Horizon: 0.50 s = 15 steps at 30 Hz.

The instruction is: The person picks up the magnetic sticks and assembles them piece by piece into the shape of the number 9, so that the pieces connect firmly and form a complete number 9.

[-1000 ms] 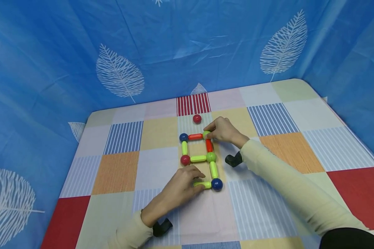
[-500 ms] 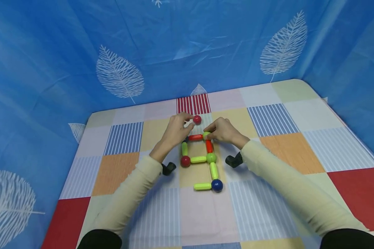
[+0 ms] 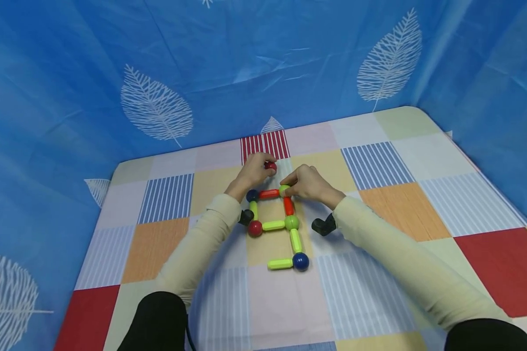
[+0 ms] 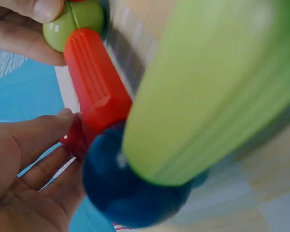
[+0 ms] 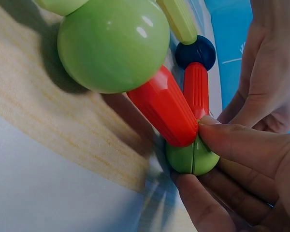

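Note:
My left hand [image 3: 252,171] pinches the loose red ball [image 3: 271,166] beyond the far side of a frame of rods and balls. In the left wrist view, the thumb and fingers meet around that ball, partly hidden behind a red rod [image 4: 95,77]. My right hand [image 3: 311,184] grips the green corner ball [image 5: 193,157] between thumb and fingers. Two red rods meet at this ball; one runs to a dark blue ball [image 3: 252,195]. Yellow-green rods, a second red ball [image 3: 255,228] and another green ball [image 3: 292,222] complete a square.
From the square's near right corner a yellow-green rod [image 3: 295,241] leads to a blue ball [image 3: 300,262]. Another yellow-green rod [image 3: 280,263] points left from it. A patchwork cloth [image 3: 290,307] covers the table, and a blue leaf-print curtain [image 3: 228,73] hangs behind.
My left hand has left the near yellow-green rod, moved away to the far side and taken hold of the loose red ball. The right hand stays on the green corner ball.

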Available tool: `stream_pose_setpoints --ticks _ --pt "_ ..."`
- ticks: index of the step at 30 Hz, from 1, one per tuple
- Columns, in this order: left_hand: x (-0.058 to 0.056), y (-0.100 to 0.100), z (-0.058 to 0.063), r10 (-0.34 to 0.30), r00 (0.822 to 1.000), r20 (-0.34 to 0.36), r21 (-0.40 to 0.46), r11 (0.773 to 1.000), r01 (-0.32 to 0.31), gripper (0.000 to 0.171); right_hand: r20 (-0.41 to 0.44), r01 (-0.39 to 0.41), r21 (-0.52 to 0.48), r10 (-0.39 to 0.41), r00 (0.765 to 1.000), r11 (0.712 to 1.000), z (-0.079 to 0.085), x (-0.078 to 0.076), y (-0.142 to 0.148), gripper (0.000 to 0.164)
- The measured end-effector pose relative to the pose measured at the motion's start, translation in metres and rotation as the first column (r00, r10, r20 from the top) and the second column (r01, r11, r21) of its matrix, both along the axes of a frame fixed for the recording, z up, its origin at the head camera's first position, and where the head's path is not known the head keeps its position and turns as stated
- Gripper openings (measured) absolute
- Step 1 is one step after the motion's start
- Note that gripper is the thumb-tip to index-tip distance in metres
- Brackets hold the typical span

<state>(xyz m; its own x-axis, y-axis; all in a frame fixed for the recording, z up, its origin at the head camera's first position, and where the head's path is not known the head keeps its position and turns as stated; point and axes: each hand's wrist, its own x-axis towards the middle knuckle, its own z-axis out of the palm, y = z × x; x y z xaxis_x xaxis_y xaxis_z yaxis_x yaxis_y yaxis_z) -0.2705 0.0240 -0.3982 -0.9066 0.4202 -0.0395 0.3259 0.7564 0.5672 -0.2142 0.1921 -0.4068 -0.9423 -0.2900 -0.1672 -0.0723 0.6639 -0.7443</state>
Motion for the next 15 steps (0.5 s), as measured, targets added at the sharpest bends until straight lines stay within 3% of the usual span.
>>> stream_pose_setpoints --ticks 8,15 --pt "-0.002 -0.014 -0.001 0.057 0.998 0.016 -0.014 0.998 -0.057 0.028 -0.003 0.001 0.006 -0.001 1.000 1.000 0.000 0.001 -0.001 0.032" --pt "0.008 -0.071 0.004 0.109 0.994 0.029 -0.021 0.994 -0.109 0.027 0.008 -0.005 -0.012 0.005 1.000 1.000 0.002 0.002 0.001 0.032"
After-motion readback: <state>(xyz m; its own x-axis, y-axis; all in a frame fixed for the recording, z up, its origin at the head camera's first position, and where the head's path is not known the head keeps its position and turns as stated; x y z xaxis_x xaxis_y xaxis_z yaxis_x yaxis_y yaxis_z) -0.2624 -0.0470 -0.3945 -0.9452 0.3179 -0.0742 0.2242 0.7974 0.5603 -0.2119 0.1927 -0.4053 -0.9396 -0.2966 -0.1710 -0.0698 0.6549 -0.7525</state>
